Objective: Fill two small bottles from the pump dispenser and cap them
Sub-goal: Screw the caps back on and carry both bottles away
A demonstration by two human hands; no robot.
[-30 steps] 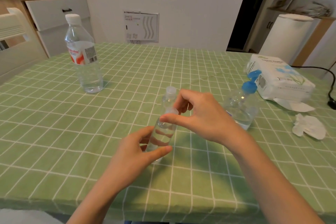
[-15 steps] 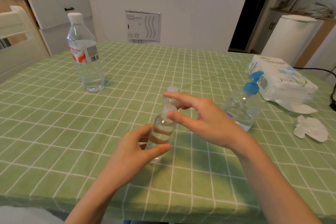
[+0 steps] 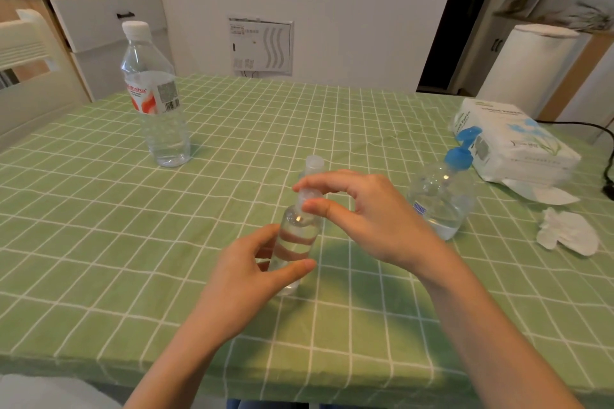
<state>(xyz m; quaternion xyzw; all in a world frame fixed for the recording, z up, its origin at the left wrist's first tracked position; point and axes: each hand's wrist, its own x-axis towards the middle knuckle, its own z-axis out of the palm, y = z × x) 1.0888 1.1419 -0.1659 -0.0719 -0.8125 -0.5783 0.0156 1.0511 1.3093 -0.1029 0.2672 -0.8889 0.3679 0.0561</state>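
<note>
A small clear bottle (image 3: 296,239) with liquid in it stands on the green checked tablecloth (image 3: 99,242) in the middle. My left hand (image 3: 246,276) grips its body with thumb and fingers. My right hand (image 3: 362,212) pinches its pale cap (image 3: 304,197) between thumb and forefinger. Directly behind it stands a second small bottle; only its capped top (image 3: 314,163) shows above my fingers. The pump dispenser (image 3: 442,196), clear with a blue pump head, stands to the right of my right hand.
A large water bottle (image 3: 154,100) with a white cap stands at the back left. A tissue pack (image 3: 511,139) lies at the far right, a crumpled tissue (image 3: 568,232) in front of it. A black cable (image 3: 609,173) runs off the right edge.
My right fingers spread off the cap half a second ago and now pinch it again. My left hand and the bottle have stayed in place.
</note>
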